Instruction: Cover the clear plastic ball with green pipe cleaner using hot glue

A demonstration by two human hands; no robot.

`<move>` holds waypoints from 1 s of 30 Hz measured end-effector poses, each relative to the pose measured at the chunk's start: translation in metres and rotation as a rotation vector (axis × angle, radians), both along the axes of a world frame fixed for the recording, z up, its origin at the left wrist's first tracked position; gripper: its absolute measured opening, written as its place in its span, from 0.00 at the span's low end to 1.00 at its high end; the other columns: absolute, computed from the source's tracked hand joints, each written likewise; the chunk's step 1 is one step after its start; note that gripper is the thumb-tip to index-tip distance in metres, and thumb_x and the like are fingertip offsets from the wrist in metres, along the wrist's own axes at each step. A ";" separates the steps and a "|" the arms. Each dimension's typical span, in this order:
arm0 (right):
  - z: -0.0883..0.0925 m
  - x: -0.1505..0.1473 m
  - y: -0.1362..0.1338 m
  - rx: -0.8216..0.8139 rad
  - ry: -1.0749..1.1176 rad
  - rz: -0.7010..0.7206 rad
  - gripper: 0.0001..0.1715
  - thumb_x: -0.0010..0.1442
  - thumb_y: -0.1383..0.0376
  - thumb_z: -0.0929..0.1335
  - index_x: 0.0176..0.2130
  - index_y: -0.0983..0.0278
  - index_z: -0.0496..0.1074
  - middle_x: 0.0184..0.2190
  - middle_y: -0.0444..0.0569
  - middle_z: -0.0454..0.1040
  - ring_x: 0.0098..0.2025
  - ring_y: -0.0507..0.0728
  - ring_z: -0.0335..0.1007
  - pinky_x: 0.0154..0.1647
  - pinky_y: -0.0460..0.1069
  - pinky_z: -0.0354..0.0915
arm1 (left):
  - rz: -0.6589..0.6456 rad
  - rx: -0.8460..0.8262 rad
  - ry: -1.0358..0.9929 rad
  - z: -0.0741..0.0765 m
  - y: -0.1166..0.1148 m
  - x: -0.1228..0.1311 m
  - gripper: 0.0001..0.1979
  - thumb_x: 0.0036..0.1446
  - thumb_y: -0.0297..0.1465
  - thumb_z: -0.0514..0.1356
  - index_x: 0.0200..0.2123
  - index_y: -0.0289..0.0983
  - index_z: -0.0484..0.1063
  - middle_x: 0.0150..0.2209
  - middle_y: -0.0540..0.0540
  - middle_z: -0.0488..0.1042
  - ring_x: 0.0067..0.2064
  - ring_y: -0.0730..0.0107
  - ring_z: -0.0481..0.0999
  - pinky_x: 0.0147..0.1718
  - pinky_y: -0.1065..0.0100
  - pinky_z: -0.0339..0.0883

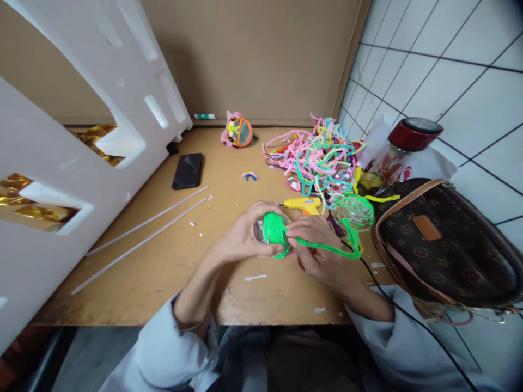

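My left hand [241, 231] is wrapped round a small clear round container [259, 231], whose middle is covered by wound bright green fuzzy cord [274, 228]. At the container's right side, the fingers of my right hand [316, 245] pinch the green cord. From there a loose length of the cord runs right, toward another clear round piece with green edging [353, 212]. A yellow glue gun [302, 204] lies just behind my right hand, its nozzle pointing left.
Tangled pastel fuzzy strips [318, 155] lie at the back right. A brown patterned bag [445, 245] and a red-lidded jar [404, 147] stand right. Left are a black phone [188, 171], two thin white sticks [143, 247] and a white crate [122, 71]. A decorated ball-shaped figure [239, 130] sits behind.
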State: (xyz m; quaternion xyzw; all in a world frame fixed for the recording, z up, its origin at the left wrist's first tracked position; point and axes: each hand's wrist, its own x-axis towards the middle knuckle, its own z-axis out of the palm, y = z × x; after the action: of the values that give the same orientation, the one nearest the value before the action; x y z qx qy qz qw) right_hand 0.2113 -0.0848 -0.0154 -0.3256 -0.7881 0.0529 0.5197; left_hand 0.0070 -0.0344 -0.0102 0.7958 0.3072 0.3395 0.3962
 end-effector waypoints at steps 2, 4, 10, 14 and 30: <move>-0.002 -0.001 0.000 -0.011 0.005 0.000 0.08 0.63 0.70 0.65 0.41 0.59 0.72 0.37 0.46 0.79 0.43 0.56 0.75 0.48 0.55 0.70 | -0.001 0.007 -0.002 0.000 0.000 0.000 0.27 0.44 0.32 0.72 0.49 0.42 0.71 0.52 0.44 0.71 0.53 0.57 0.72 0.55 0.58 0.65; -0.002 -0.001 0.001 -0.018 0.029 0.010 0.08 0.63 0.70 0.66 0.41 0.59 0.72 0.37 0.47 0.79 0.42 0.56 0.76 0.48 0.55 0.70 | -0.001 0.019 0.001 0.001 0.001 0.001 0.27 0.44 0.32 0.72 0.48 0.41 0.71 0.52 0.43 0.70 0.55 0.55 0.71 0.56 0.57 0.64; -0.005 0.000 0.004 -0.072 0.089 0.017 0.11 0.63 0.70 0.64 0.42 0.59 0.74 0.38 0.47 0.80 0.42 0.55 0.76 0.47 0.54 0.70 | 0.018 -0.038 0.005 0.002 0.002 0.001 0.26 0.43 0.35 0.71 0.47 0.40 0.70 0.52 0.42 0.71 0.54 0.55 0.72 0.55 0.55 0.65; -0.006 0.006 0.008 -0.095 0.127 -0.087 0.10 0.63 0.69 0.65 0.39 0.58 0.75 0.36 0.45 0.80 0.41 0.56 0.76 0.45 0.53 0.70 | 0.059 -0.116 -0.018 0.002 0.003 0.001 0.29 0.41 0.36 0.72 0.48 0.38 0.69 0.50 0.42 0.72 0.50 0.57 0.73 0.50 0.58 0.67; -0.012 0.023 0.040 -0.358 -0.404 -0.710 0.20 0.66 0.55 0.63 0.43 0.69 0.73 0.38 0.59 0.78 0.42 0.64 0.74 0.44 0.55 0.65 | 0.195 -0.358 -0.022 0.010 0.006 0.000 0.31 0.37 0.39 0.71 0.45 0.37 0.65 0.32 0.53 0.68 0.32 0.72 0.67 0.31 0.71 0.64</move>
State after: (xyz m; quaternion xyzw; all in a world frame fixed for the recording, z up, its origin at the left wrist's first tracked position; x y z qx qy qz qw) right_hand 0.2343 -0.0453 -0.0278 -0.6646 -0.6916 -0.0581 0.2768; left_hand 0.0066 -0.0287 0.0003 0.6753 0.4339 0.3249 0.5002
